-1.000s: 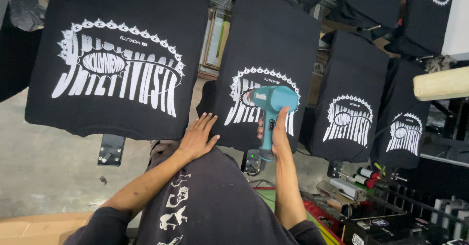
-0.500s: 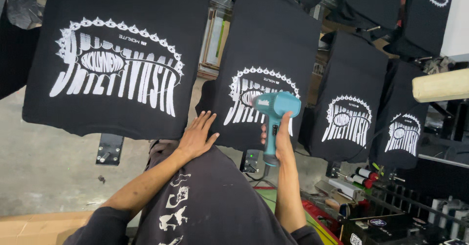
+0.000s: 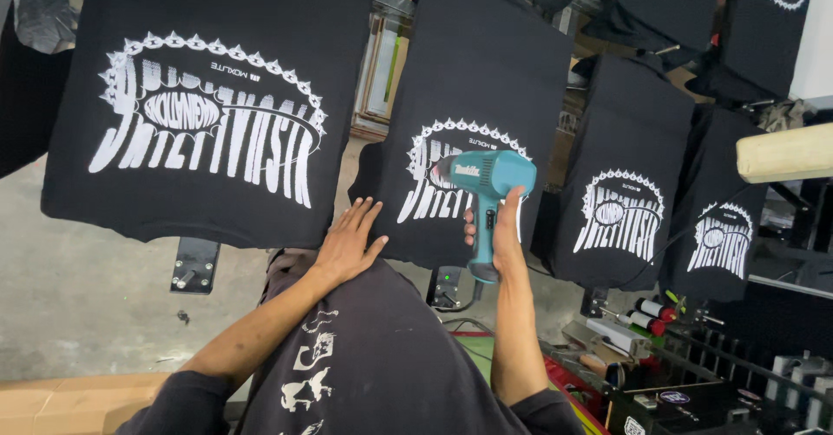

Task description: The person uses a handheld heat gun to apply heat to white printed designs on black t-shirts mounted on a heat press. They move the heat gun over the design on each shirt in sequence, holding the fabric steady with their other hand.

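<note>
The largest black shirt [image 3: 208, 105] lies spread flat on a print platen at upper left, and its white graphic reads upside down from this view. A metal bracket [image 3: 194, 264] shows under its near edge, above the grey concrete floor [image 3: 78, 296].

The centre shirt [image 3: 477, 97], also black with a white graphic of the same design, lies on the next platen to the right. Two more printed black shirts follow on the right, the third shirt [image 3: 629, 175] and the fourth shirt [image 3: 720, 227], each appearing smaller than the last. A pale cylindrical roll [image 3: 785, 152] juts in from the right edge.

The person's dark printed garment [image 3: 373, 357] fills the lower centre.

The left hand [image 3: 349, 244] rests palm down at the near left edge of the centre shirt; its grip is apart, fingers spread flat on the fabric, holding nothing.

The right hand [image 3: 496, 231] has its grip clamped around the handle of a teal heat gun [image 3: 484, 183]. The gun is held upright over the centre shirt's graphic, nozzle pointing left across the print. A cord runs down from the handle base.

Marker pens [image 3: 646, 313] and dark cases lie in the clutter at lower right, well apart from both hands.
</note>
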